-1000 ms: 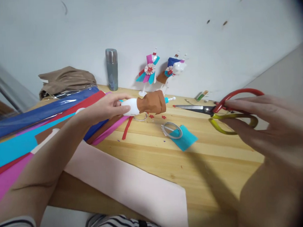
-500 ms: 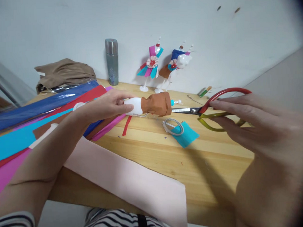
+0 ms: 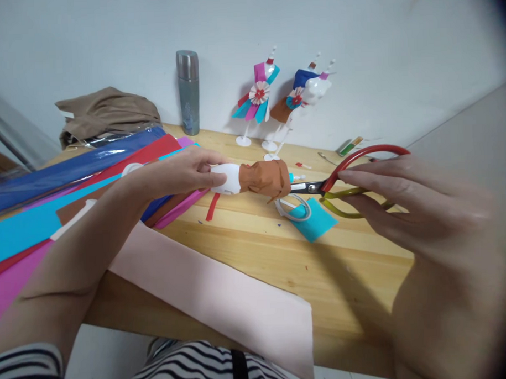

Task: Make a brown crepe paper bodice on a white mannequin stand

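My left hand [image 3: 200, 172] grips the white lower end of a small dress form [image 3: 230, 178], which lies sideways above the table. Brown crepe paper [image 3: 266, 177] wraps its middle, and a bit of blue shows at the neck end. In my right hand [image 3: 386, 190] are scissors [image 3: 319, 188] with one red and one green-yellow handle loop, fingers through the loops. Their blades point left and reach the edge of the brown paper; the tips are hidden behind or inside it. Just below lie a roll of tape [image 3: 295, 208] and a turquoise paper piece [image 3: 318, 223].
Two dressed mini dress forms [image 3: 258, 95] [image 3: 301, 91] stand against the wall near a grey thermos [image 3: 189, 95]. Coloured paper strips [image 3: 26, 230] and a folded brown cloth [image 3: 109, 114] lie left. A pale pink strip [image 3: 223, 284] crosses the table front.
The scissors have moved slightly left, deeper into the brown paper's edge, and a flap of it now hangs below. The dress form has shifted a little right. The camera view has tilted slightly.
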`<action>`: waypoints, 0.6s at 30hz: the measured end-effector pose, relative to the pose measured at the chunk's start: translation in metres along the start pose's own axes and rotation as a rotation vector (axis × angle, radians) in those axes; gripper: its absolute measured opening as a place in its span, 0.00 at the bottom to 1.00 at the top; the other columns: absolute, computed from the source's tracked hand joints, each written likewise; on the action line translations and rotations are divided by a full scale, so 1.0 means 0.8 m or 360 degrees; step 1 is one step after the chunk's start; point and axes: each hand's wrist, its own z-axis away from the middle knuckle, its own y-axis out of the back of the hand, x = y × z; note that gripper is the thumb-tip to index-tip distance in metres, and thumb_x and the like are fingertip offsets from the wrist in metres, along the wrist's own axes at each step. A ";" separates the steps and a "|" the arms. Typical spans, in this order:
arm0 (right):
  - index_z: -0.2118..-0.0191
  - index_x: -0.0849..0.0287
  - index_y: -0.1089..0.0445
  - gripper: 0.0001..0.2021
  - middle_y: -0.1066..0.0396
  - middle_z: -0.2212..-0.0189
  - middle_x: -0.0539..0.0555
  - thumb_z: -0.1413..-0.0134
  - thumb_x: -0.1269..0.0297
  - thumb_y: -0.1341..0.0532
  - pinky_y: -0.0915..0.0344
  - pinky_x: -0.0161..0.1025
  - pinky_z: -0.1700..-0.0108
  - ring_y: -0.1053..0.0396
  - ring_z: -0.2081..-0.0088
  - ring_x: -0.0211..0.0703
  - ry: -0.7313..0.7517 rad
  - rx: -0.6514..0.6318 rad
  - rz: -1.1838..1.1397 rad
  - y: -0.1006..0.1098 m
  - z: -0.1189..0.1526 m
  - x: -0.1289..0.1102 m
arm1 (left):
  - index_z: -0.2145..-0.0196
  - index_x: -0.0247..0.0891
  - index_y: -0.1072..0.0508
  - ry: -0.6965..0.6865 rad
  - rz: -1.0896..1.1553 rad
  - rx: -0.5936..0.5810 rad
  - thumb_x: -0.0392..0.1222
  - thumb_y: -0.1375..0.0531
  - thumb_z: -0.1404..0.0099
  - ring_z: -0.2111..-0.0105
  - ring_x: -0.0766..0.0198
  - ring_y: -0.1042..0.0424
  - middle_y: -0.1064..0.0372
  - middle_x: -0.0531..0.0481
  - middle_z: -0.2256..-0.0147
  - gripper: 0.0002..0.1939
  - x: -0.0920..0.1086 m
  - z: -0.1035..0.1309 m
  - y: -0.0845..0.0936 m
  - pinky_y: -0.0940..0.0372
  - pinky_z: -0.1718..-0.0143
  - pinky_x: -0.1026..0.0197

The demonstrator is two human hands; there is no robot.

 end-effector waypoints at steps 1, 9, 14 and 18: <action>0.41 0.46 0.29 0.29 0.21 0.62 0.60 0.45 0.79 0.35 0.25 0.50 0.60 0.22 0.62 0.55 -0.0022 -0.0007 -0.0019 -0.001 0.000 -0.001 | 0.52 0.38 0.22 -0.0003 -0.0003 0.0003 0.52 0.40 0.42 0.66 0.61 0.32 0.28 0.49 0.65 0.23 0.000 0.000 0.000 0.41 0.66 0.64; 0.43 0.51 0.26 0.23 0.22 0.67 0.61 0.43 0.77 0.35 0.26 0.48 0.65 0.24 0.68 0.52 0.0110 0.0175 -0.0016 -0.008 0.008 0.015 | 0.51 0.37 0.22 0.0008 -0.0114 0.0013 0.53 0.41 0.39 0.69 0.63 0.34 0.30 0.49 0.68 0.23 -0.003 0.002 0.002 0.42 0.68 0.63; 0.43 0.53 0.27 0.24 0.22 0.68 0.62 0.44 0.78 0.34 0.26 0.48 0.66 0.24 0.69 0.53 0.0145 0.0180 0.0044 -0.011 0.006 0.018 | 0.51 0.38 0.22 0.0010 -0.0130 0.0028 0.52 0.42 0.39 0.69 0.62 0.33 0.30 0.49 0.68 0.23 -0.004 0.000 0.001 0.42 0.69 0.63; 0.41 0.50 0.28 0.27 0.22 0.68 0.61 0.44 0.79 0.35 0.26 0.48 0.66 0.24 0.70 0.53 0.0151 0.0189 0.0044 -0.013 0.005 0.014 | 0.50 0.39 0.22 0.0009 -0.0152 0.0044 0.52 0.42 0.39 0.69 0.61 0.33 0.29 0.48 0.67 0.24 -0.005 0.000 0.000 0.42 0.68 0.62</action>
